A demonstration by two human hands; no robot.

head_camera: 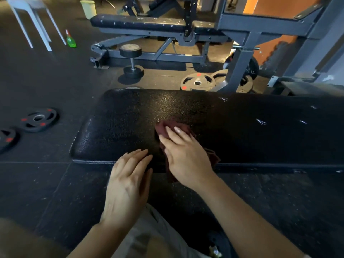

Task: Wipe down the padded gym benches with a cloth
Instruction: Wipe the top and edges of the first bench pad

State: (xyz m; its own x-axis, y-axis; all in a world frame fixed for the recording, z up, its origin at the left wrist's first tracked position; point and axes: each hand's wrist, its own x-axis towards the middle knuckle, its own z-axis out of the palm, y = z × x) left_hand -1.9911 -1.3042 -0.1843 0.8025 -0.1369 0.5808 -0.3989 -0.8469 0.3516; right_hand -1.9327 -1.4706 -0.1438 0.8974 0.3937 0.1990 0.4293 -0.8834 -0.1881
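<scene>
Fingers [172, 132] of our right hand [186, 157] lie nearly straight, pressing the dark red cloth [163, 127] beneath them onto the table [242, 127]. Left hand [128, 183] rests flat beside it, fingers together.

Green spray bottle [71, 40] by grey chair [31, 19]; dumbbell [131, 61], 2 plates [38, 119] on floor.

1. Near padded bench [214, 116]: black, grainy upholstery, lying flat, wet sheen on top, white scuffs toward right end.
2. Cloth [163, 128]: dark maroon, crumpled, on bench's near edge, one corner hanging over.
3. Second bench [137, 22]: black, scuffed, behind.
</scene>
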